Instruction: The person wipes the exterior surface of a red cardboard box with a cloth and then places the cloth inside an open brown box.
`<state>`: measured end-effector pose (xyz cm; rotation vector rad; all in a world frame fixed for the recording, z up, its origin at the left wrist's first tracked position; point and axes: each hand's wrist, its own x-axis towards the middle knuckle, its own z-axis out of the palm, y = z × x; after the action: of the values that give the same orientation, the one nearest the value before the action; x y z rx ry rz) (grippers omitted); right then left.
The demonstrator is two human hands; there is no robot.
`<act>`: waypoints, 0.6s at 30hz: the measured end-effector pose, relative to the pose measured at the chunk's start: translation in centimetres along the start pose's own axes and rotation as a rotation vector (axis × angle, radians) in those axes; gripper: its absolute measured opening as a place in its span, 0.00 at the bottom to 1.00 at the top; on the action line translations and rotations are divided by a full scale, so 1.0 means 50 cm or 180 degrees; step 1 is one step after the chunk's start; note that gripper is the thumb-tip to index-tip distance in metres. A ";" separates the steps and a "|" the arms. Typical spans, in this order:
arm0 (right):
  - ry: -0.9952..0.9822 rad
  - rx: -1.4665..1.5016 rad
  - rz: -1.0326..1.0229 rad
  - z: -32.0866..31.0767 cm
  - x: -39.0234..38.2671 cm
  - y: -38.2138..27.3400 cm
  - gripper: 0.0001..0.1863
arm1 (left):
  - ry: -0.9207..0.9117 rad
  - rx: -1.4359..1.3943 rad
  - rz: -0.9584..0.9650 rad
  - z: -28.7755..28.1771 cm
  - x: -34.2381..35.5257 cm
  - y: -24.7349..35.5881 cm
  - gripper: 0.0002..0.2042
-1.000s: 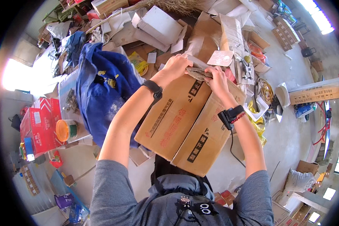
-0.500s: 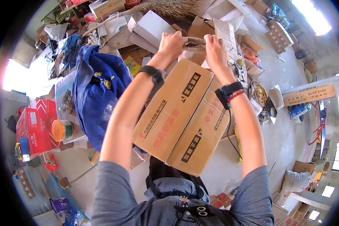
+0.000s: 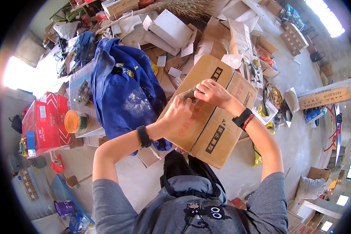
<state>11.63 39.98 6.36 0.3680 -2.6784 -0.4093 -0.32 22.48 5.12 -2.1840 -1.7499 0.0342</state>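
A closed brown cardboard box (image 3: 201, 140) sits tilted in front of my body, with dark and red print on its top and a seam down the middle. Above its top, my left hand (image 3: 178, 112) and my right hand (image 3: 214, 93) are closed around a crumpled grey-brown cloth (image 3: 188, 94), one at each end. Most of the cloth is hidden by my fingers, so its exact kind does not show. Left of the box, a dusty blue cloth jacket (image 3: 124, 89) lies draped over other things.
Beyond the box lie a white carton (image 3: 171, 28), torn cardboard and a straw broom (image 3: 183, 8). To the left stand red boxes (image 3: 43, 124) and an orange-lidded tub (image 3: 76, 121). A coiled yellow hose (image 3: 274, 95) lies on the right.
Both hands, with the cloth between them, have come from past the box's far edge back toward my body, over the box top. My elbows are now more bent.
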 end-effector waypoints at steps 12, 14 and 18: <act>-0.0072 0.0166 0.0007 0.047 -0.038 0.023 0.06 | -0.0363 -0.1806 -0.0111 0.060 0.056 -0.053 0.06; -0.0108 0.0314 0.0188 0.060 -0.041 0.048 0.07 | -0.0097 -0.1899 -0.0176 0.076 0.079 -0.063 0.05; -0.0299 0.0448 0.0682 0.080 -0.066 0.123 0.10 | 0.0077 -0.2184 -0.0323 0.110 0.165 -0.090 0.05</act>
<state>11.64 47.58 3.79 0.1010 -2.8088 -0.1786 -3.85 32.54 2.78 -2.5018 -2.0668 -0.7120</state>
